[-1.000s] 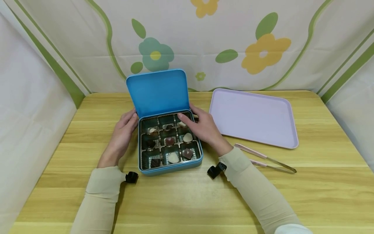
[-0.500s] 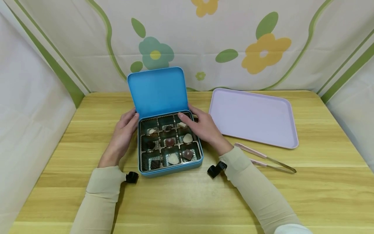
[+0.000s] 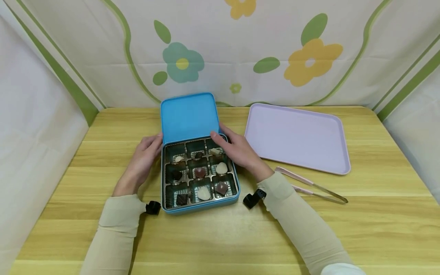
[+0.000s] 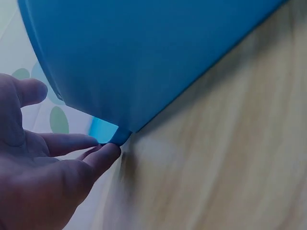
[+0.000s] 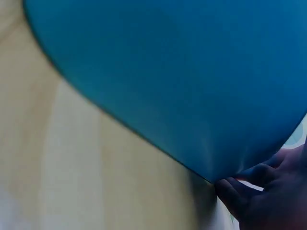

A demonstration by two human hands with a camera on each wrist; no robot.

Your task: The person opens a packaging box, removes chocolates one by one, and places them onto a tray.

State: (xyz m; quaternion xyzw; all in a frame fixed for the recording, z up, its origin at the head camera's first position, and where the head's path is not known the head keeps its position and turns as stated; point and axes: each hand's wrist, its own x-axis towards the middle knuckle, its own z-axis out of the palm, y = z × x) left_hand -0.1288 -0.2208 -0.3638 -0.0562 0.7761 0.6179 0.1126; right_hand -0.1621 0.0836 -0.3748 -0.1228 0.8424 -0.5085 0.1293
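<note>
Blue box (image 3: 201, 207), lid (image 3: 190, 117) tipped back, sits between both hands, its chocolates (image 3: 200, 172) showing. The left hand (image 3: 142, 158) touches its back left corner, thumb apart; the right hand (image 3: 240, 151) lays a thumb over the back right rim, pinching or not I cannot tell. Opening seems the step in hand; next probably calls for letting go, then taking up the tongs (image 3: 302, 179) near the lilac tray (image 3: 299, 137).
</note>
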